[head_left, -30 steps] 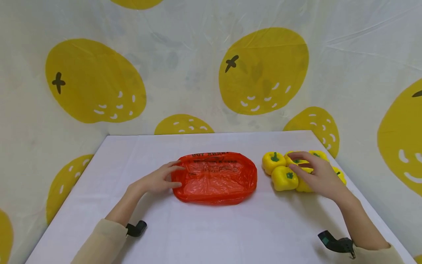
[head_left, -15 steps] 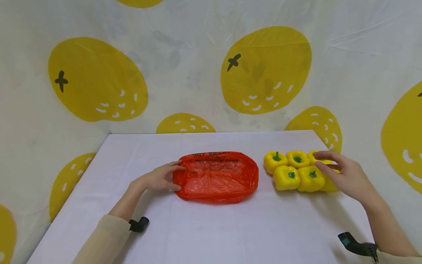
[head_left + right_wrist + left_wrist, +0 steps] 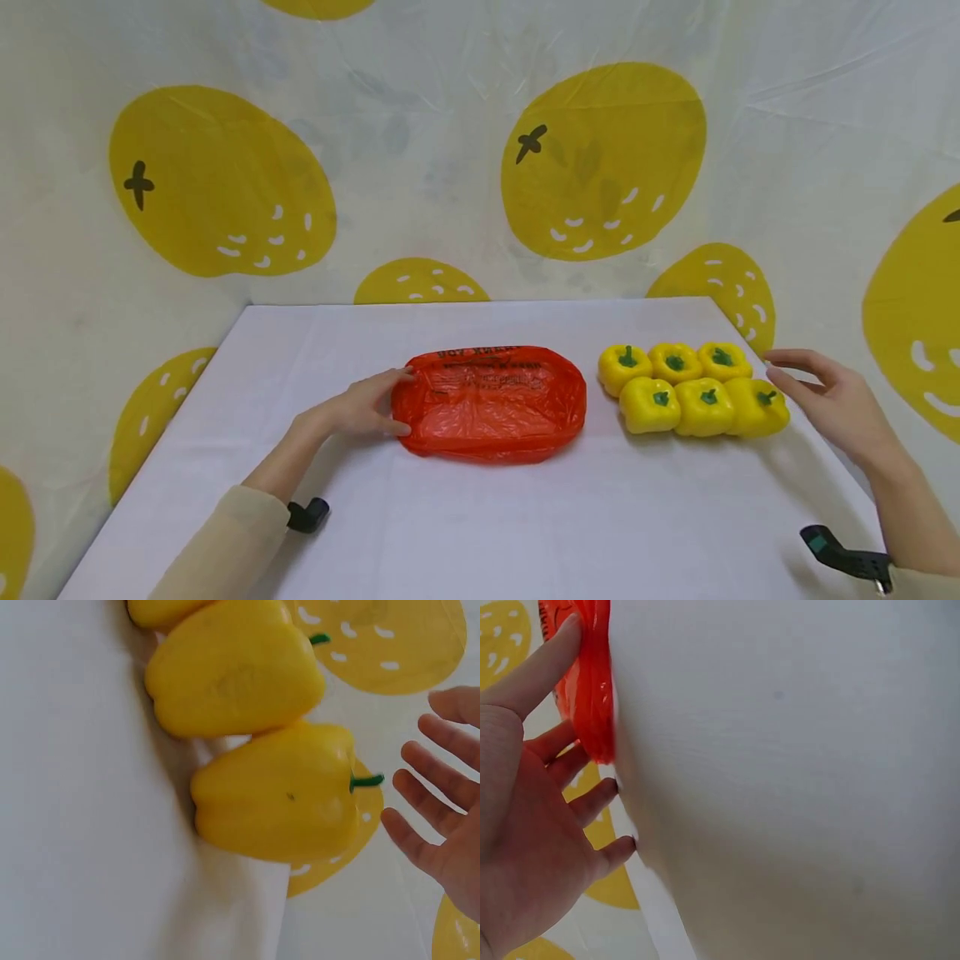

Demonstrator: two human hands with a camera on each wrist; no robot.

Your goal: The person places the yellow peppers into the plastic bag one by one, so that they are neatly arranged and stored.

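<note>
Red bag point(image 3: 487, 408) lies on white table point(image 3: 480, 525), my landmark; left hand point(image 3: 360, 408) at bag's left end, fingers spread, not clenched; six yellow peppers point(image 3: 701, 414) right of bag; right hand point(image 3: 843, 412) farther right, fingers loose, holding nothing; fruit-print cloth point(image 3: 420, 175) behind bag; from remote seat, I'd advise light left fingertips: thin plastic probably crumples easily

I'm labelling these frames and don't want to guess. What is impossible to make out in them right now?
- Under the red bag: in the head view, its plastic hides whether anything supports it.
- Smaller print on it: too small and crinkled to read, head view.
- Left hand: in the left wrist view, the bag's edge hides two fingertips.
- Topmost yellow pepper: cut off by the right wrist view's top edge.
- Right hand: cut off by that view's right edge.
</note>
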